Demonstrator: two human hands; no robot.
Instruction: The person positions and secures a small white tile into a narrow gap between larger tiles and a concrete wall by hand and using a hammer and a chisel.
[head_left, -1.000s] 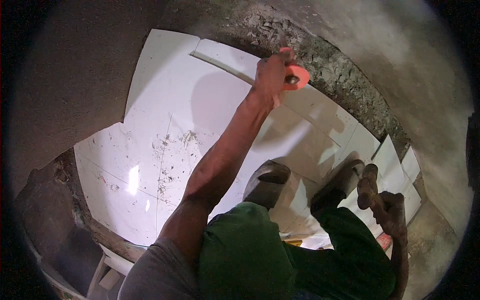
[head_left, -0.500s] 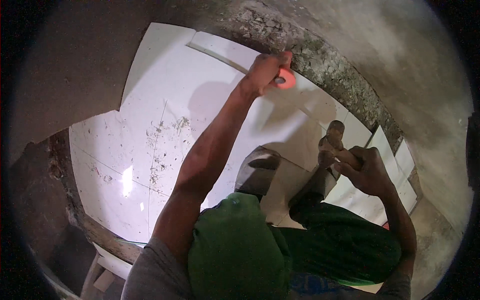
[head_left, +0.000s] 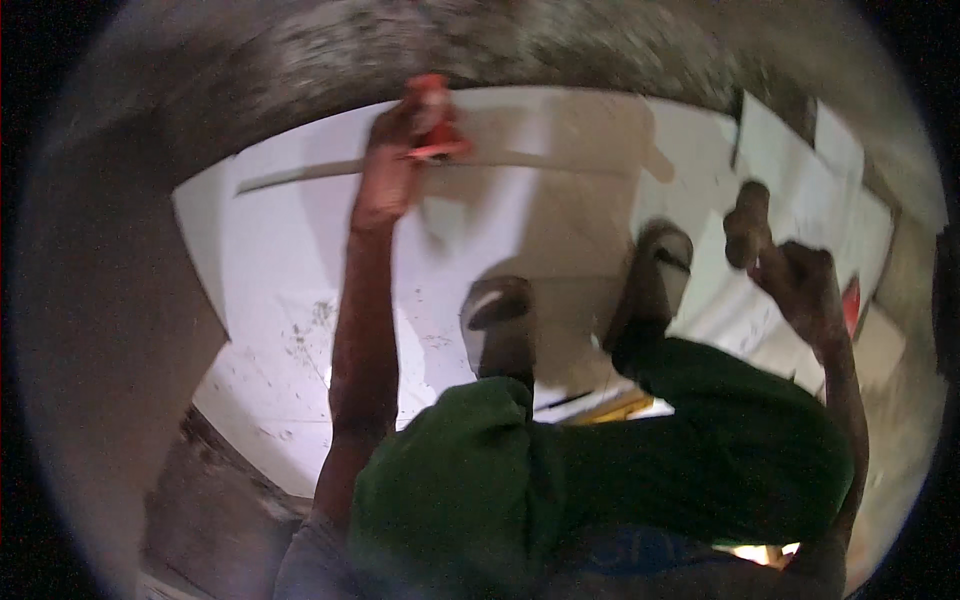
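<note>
Red tool near tile edge

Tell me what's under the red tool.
White tile shows beside the red tool in the left hand; the spot directly beneath is covered, so I can't describe it.

White floor tiles span the centre before me, crossed by brown shadows and speckled with dirt at centre left. A rough grey-brown surface, blurred, borders the top; a brown expanse fills the left.

The tool is red, trousers dark green, tiles dark-speckled white.
</note>
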